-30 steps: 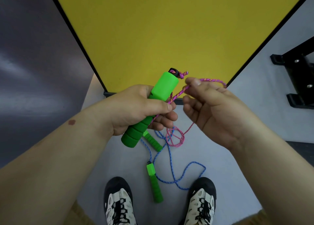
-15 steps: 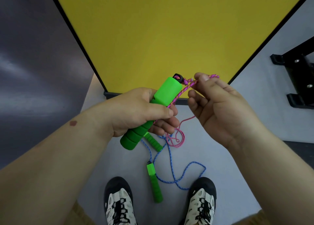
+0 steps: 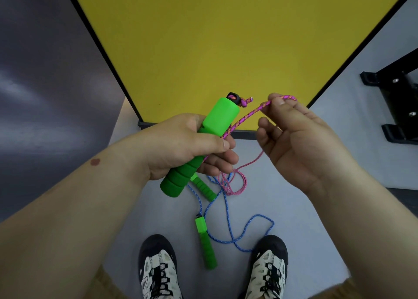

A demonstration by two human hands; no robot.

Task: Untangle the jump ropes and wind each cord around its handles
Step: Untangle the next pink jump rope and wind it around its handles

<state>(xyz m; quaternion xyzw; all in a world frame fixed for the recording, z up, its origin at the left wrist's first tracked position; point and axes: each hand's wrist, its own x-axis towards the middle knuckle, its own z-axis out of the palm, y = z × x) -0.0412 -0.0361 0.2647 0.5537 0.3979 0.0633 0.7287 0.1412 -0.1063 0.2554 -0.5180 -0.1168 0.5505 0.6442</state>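
Left hand (image 3: 181, 145) grips green handle (image 3: 201, 145), right hand (image 3: 300, 138) pinches pink cord (image 3: 248, 115) — slack below, crossing the blue cord (image 3: 228, 226), may snag.

No text, label, brand, number or sign can be read anywhere in view.

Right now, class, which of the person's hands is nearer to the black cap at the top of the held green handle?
Left. The left hand grips the green handle just below the black cap; the right hand pinches the pink cord off to the cap's right.
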